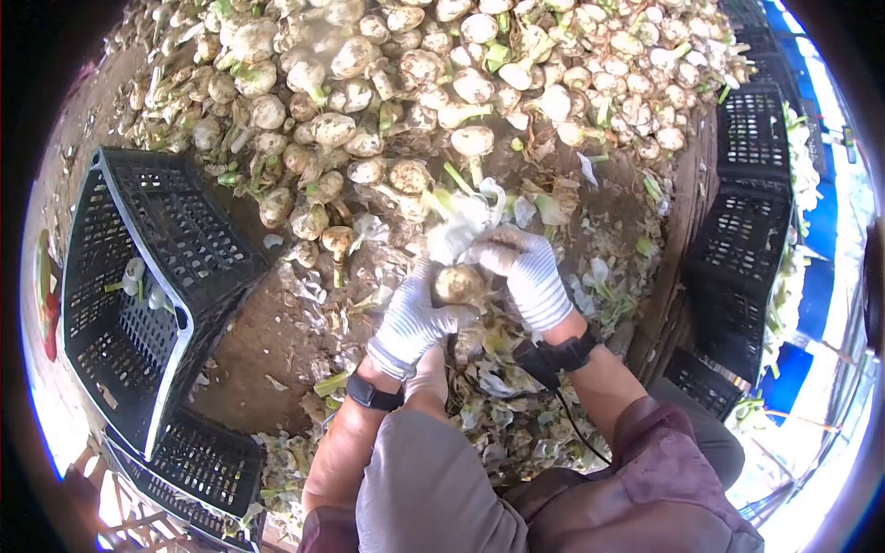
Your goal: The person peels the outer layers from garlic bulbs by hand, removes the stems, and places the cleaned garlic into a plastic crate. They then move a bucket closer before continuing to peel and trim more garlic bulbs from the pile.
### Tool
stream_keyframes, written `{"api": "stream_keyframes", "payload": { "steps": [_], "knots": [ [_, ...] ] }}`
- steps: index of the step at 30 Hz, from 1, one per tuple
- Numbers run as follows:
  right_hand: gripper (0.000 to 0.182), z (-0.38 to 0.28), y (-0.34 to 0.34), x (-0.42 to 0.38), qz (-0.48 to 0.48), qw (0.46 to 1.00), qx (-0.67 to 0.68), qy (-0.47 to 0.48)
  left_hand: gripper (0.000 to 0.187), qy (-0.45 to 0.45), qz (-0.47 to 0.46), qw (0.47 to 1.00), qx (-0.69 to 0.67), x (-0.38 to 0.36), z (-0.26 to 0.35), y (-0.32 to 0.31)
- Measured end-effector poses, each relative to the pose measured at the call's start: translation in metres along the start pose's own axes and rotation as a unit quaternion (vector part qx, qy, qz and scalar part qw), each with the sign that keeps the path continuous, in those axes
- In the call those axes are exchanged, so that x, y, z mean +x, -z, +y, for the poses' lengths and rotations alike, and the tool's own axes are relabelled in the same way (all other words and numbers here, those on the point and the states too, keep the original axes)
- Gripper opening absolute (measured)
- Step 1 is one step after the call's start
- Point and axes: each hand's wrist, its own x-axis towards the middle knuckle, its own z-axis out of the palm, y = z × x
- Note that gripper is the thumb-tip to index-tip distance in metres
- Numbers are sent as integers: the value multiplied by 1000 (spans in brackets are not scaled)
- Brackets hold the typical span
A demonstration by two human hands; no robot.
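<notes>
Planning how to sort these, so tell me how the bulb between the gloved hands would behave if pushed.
The bulb looks rounded, so it would probably roll. Its plump shape suggests a firm body. Pale skins shed nearby hint its surface may slip or flake.

Crate [198,230] blks L; bulb pile [421,66] fwd.

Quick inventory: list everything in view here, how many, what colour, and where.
Bulb: one, tan, between the hands
Heap of bulbs: too many to count, cream and brown, top
Left crates: at least two, black, left side
Crated bulbs: a few, white, inside a left crate
Right crates: several, black, right side
Peelings: uncounted, whitish and green, on the ground
Sheeting: blue, right edge
Wristbands: two, black, one per wrist
Left hand: one, white striped glove, centre
Right hand: one, matching glove, centre
</notes>
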Motion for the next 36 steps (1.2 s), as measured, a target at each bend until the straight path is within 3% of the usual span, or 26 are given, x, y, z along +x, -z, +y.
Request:
{"api": "stream_keyframes", "payload": {
  "steps": [1,2,3,5,6,7,9,11,12,13,15,17,18,19,20,22,23,25,27,29,31,33,35,36],
  "knots": [
    [27,-1,0,3,-6,992,99,-77,56,-47,29,993,-109,-2,-8,-1],
    [29,-7,-2,5,-14,990,90,-106,65,15,40,979,-198,-4,-15,3],
    [29,-7,-4,5,-15,990,90,-107,65,15,42,979,-198,-3,-18,5],
    [42,-7,-5,7,-23,993,91,-73,76,-61,39,995,-67,-1,-16,8],
    [54,-1,-2,12,-52,990,81,-101,81,-112,12,989,98,-2,-15,12],
    [54,-2,-2,11,-53,990,81,-100,81,-113,13,989,99,-3,-13,10],
    [62,-1,-2,2,-133,969,170,-122,79,-239,104,894,365,-9,-5,0],
    [57,10,-1,1,-120,958,215,-146,83,-243,109,905,333,-5,4,-6],
    [55,16,-8,1,-73,947,290,-120,86,-196,94,971,96,-2,-2,-7],
    [53,19,-15,1,-27,927,362,-92,88,-136,73,977,-147,2,-8,-8],
    [46,17,-18,2,-17,921,385,-58,82,-206,64,967,-136,13,-18,-8],
    [40,5,-14,0,-57,941,306,-129,84,-97,102,964,-224,2,-8,-12],
    [33,-7,-13,-1,-42,977,148,-146,84,-97,104,965,-223,1,-10,-9],
    [33,-7,-12,-2,-44,977,148,-146,80,-63,110,958,-256,0,-12,-4],
    [31,-5,-9,-2,-19,997,73,-28,77,-29,115,950,-289,-1,-14,1],
    [27,-1,-7,-1,58,976,-127,170,75,-22,95,949,-301,-4,-11,4],
    [27,-2,-5,1,58,975,-128,169,73,-13,72,947,-313,-5,-9,4],
    [30,-16,0,2,24,843,-392,368,69,-6,70,952,-299,-5,-9,0],
    [30,-22,-6,4,19,823,-419,383,64,-70,94,976,-181,-3,-12,0],
    [24,-21,-6,7,-64,787,-490,369,62,-48,103,987,-113,-5,-19,3],
    [20,-22,-9,8,-82,777,-518,349,60,-143,147,960,193,-6,-26,7],
    [21,-17,-6,14,-47,782,-492,380,61,-158,161,949,222,-8,-23,8],
    [24,-15,4,23,-27,796,-484,362,61,-104,164,973,123,-6,-11,5],
    [21,-9,15,31,35,802,-505,318,57,-55,161,983,61,-7,-7,6]
  ]
}}
